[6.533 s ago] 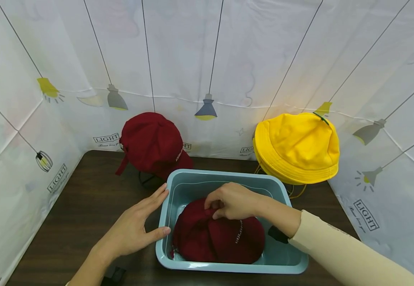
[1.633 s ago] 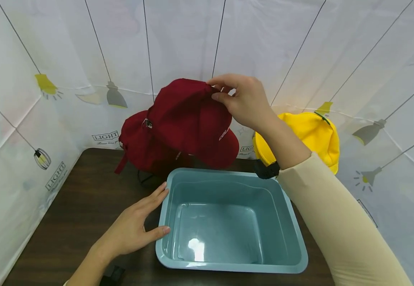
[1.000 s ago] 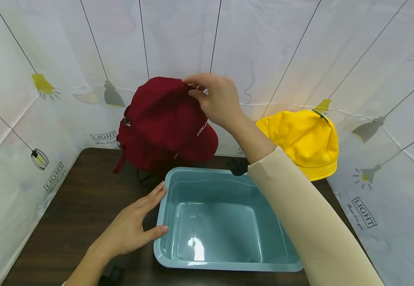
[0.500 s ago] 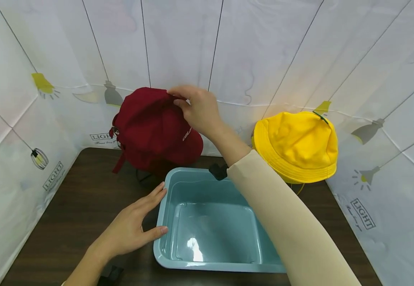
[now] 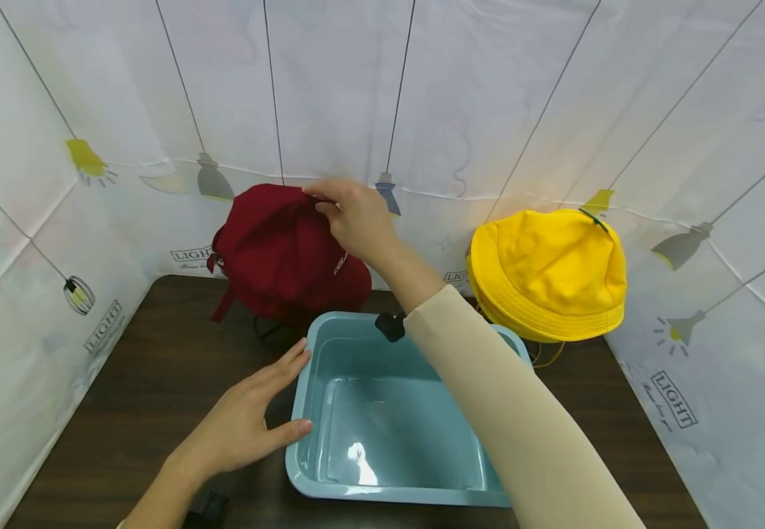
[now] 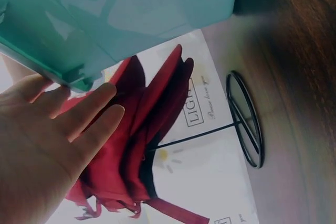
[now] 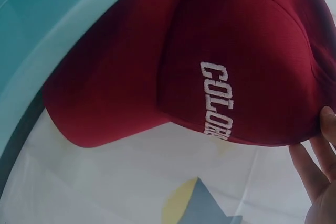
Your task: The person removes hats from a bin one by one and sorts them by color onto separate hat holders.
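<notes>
My right hand [image 5: 358,220] pinches the top of a dark red baseball cap [image 5: 266,250] between thumb and fingers. White raised lettering runs across the front of this cap [image 7: 252,77] in the right wrist view. It sits over a second red cap, whose strap [image 5: 223,303] hangs out below at the left; the left wrist view shows the two brims one above the other. A black wire stand [image 6: 197,139] carries them. With fingers spread and straight, my left hand [image 5: 239,422] touches the left rim of a blue plastic basin [image 5: 395,494], which has no cap in it.
A yellow bucket hat [image 5: 547,272] stands at the back right, its cord hanging below. Behind everything hangs a white curtain [image 5: 329,95] printed with lamps. The basin stands on a dark wooden table [image 5: 151,389], and my right sleeve [image 5: 508,411] crosses over its right side.
My right hand has lifted the lettered red cap from the basin, carried it to the back left and lowered it over the other red cap. My left hand has stayed at the rim.
</notes>
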{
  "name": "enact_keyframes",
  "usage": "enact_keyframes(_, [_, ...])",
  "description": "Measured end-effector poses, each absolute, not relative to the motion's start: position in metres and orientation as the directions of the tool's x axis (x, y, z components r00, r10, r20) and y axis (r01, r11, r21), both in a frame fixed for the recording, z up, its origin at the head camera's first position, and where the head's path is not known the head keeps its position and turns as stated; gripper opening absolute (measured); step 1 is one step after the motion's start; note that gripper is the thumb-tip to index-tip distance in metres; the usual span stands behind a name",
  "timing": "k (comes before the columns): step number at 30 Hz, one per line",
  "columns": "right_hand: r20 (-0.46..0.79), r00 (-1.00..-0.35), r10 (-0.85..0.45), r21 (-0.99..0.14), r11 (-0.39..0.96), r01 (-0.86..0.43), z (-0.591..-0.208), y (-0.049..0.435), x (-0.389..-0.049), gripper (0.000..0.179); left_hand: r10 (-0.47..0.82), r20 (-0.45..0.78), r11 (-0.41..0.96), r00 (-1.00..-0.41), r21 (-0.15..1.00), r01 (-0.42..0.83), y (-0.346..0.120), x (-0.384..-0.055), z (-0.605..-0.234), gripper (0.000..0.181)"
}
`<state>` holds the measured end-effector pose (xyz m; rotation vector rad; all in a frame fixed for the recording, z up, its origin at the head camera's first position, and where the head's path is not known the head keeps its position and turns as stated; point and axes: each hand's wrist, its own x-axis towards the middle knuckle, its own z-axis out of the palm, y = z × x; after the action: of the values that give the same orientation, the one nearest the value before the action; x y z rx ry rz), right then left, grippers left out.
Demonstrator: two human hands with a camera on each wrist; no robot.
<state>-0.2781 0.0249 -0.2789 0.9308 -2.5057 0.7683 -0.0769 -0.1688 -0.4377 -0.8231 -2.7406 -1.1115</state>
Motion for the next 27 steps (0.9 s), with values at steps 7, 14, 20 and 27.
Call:
enact_keyframes(7, [0.485,-0.719,-0.498,-0.358,0.638,-0.682,-0.29,0.017,-0.282,0.034,0.441,0.244,0.599,-0.864,0.636,0.486,-0.169,-0.078,-0.439,0.087])
enact_keyframes(14, [0.452,-0.745,-0.491,-0.349,0.671,-0.654,-0.298,0.017,-0.284,0.036,0.441,0.244,0.602,-0.864,0.634,0.486,-0.168,-0.079,-0.438,0.087])
enact_keyframes(20, [0.401,-0.762,-0.509,-0.326,0.698,-0.638,-0.309,0.019,-0.285,0.037,0.449,0.25,0.594,-0.858,0.634,0.496,-0.168,-0.079,-0.438,0.086])
enact_keyframes(27, [0.365,-0.741,-0.564,-0.257,0.703,-0.663,-0.319,0.021,-0.287,0.037,0.448,0.239,0.597,-0.861,0.637,0.487,-0.168,-0.078,-0.436,0.087])
